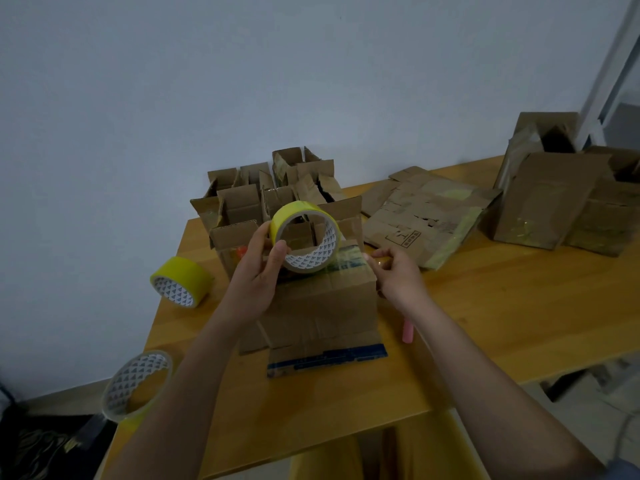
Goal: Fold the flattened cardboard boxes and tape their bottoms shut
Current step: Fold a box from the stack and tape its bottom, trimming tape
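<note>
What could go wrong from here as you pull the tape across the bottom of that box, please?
The stretch of tape between the roll in the left hand and the right hand could twist or stick to itself before landing on the box. Neither hand steadies the box, so it may shift and the strip land crooked. The pink tool near the right wrist could be knocked.

A folded brown cardboard box (322, 306) stood on the wooden bench (485, 306), near its front edge. Above the box's far top edge, the left hand (254, 275) held a yellow tape roll (304, 237); the right hand (394, 271) was at the box's right top corner. Behind stood a cluster of open brown cardboard boxes (270, 188). Flattened cardboard sheets (426, 216) lay to the right, with taller cardboard boxes (554, 188) beyond them. Two more yellow tape rolls (180, 282) lay at the bench's left edge.
</note>
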Demonstrator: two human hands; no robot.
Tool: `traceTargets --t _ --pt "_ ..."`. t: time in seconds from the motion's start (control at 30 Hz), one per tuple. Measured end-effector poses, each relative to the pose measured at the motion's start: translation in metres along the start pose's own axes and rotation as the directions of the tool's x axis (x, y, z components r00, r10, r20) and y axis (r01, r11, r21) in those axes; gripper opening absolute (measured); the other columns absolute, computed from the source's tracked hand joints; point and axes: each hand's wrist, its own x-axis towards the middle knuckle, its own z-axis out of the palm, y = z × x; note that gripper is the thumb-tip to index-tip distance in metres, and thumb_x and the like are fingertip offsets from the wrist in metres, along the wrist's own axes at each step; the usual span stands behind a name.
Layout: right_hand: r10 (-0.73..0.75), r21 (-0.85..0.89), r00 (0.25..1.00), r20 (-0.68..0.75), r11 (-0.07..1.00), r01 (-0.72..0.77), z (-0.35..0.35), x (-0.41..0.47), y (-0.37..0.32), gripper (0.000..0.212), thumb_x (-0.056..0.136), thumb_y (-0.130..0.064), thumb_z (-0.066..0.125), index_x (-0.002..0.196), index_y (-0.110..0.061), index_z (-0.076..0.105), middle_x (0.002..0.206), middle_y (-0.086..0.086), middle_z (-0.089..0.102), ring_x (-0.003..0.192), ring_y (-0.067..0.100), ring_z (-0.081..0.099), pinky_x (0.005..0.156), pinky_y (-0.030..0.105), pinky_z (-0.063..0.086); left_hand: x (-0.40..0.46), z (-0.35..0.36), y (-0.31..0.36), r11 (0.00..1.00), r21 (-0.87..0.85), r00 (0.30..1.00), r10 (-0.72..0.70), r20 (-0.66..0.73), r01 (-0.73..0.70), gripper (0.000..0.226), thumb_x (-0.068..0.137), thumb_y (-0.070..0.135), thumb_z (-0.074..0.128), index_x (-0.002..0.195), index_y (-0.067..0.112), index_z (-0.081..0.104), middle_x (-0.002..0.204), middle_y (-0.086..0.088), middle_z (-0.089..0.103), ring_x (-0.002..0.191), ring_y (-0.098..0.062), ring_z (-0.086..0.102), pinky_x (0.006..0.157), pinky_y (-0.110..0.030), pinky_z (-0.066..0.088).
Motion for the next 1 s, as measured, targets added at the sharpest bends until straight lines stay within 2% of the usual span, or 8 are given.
traceTargets --t 0.2,0.37,0.47,0.57,0.63,0.73,0.83,1.0 --pt "0.072 0.107 0.996 0.053 0.991 -0.077 -0.005 0.000 -0.007 0.012 0.094 -0.022 0.062 0.101 -0.012 0.060 0.081 0.004 0.064 0.062 0.017 0.061 0.050 0.026 0.051 -0.003 0.001 0.004 1.000 -0.002 1.000 0.006 -0.007 -0.006 0.055 0.095 0.046 0.036 0.144 0.019 0.036 0.115 0.005 0.058 0.104 0.002 0.055 0.084 -0.009 0.043" --pt "0.226 0.126 0.973 0.042 0.965 -0.230 0.002 -0.008 0.019 0.008 0.092 -0.011 0.063 0.093 -0.019 0.061 0.094 0.009 0.069 0.083 0.024 0.068 0.077 0.046 0.059 -0.004 0.000 0.007 1.000 -0.015 1.000 0.004 -0.015 -0.004 0.055 0.094 0.045 0.037 0.143 0.018 0.038 0.115 0.004 0.058 0.103 0.002 0.056 0.084 -0.010 0.045" --pt "0.056 0.164 0.989 -0.140 0.986 -0.033 -0.005 -0.013 0.019 0.013 0.094 -0.014 0.061 0.090 -0.025 0.066 0.095 0.000 0.069 0.089 0.018 0.067 0.083 0.039 0.058 -0.004 0.000 0.006 1.000 -0.018 1.000 -0.005 -0.013 0.004 0.056 0.094 0.046 0.037 0.144 0.019 0.038 0.117 0.004 0.058 0.106 0.000 0.056 0.088 -0.016 0.045" --pt "-0.050 0.337 0.999 -0.006 0.940 0.049 -0.007 -0.025 0.007 0.022 0.101 -0.027 0.048 0.105 -0.025 0.070 0.097 -0.006 0.072 0.095 0.010 0.067 0.084 0.028 0.057 -0.004 0.001 0.005 1.000 -0.012 1.000 -0.005 -0.021 0.005 0.052 0.095 0.045 0.038 0.142 0.022 0.038 0.116 0.003 0.059 0.103 0.001 0.056 0.084 -0.014 0.045" --pt "-0.020 0.262 0.993 0.116 0.965 -0.011 -0.005 -0.025 0.007 0.031 0.104 -0.035 0.041 0.108 -0.025 0.070 0.100 -0.003 0.072 0.098 0.012 0.066 0.091 0.036 0.055 -0.004 0.002 0.005 1.000 0.004 0.999 -0.005 -0.035 0.005 0.045 0.098 0.041 0.039 0.140 0.026 0.037 0.113 0.000 0.060 0.099 -0.003 0.057 0.079 -0.014 0.046" --pt "-0.121 0.060 0.992 0.040 0.991 0.119 -0.012 -0.025 -0.001 0.045 0.104 -0.041 0.035 0.098 -0.015 0.071 0.094 0.010 0.072 0.089 0.020 0.066 0.085 0.042 0.054 -0.004 0.003 0.006 1.000 0.031 0.998 0.002 -0.059 0.000 0.042 0.102 0.032 0.042 0.143 0.026 0.035 0.111 -0.003 0.060 0.093 0.003 0.056 0.077 -0.010 0.046" --pt "-0.372 0.024 0.926 -0.063 0.927 0.374 -0.010 -0.040 -0.011 0.036 0.104 -0.035 0.038 0.119 -0.020 0.067 0.097 -0.004 0.070 0.081 0.002 0.061 0.071 0.019 0.047 -0.005 0.003 0.009 0.999 0.044 0.997 -0.028 -0.078 0.031 0.050 0.101 0.030 0.046 0.147 0.016 0.032 0.108 0.004 0.057 0.089 0.014 0.055 0.075 -0.008 0.048" --pt "-0.540 -0.127 0.841 0.027 0.833 0.538 0.003 -0.050 0.005 0.038 0.105 -0.026 0.039 0.135 -0.012 0.057 0.144 -0.003 0.049 0.127 0.000 0.044 0.096 -0.006 0.021 -0.008 0.003 0.012 0.996 0.082 0.996 -0.033 -0.085 0.040 0.040 0.096 0.027 0.058 0.132 0.014 0.049 0.104 0.015 0.058 0.090 0.012 0.060 0.069 -0.005 0.047"
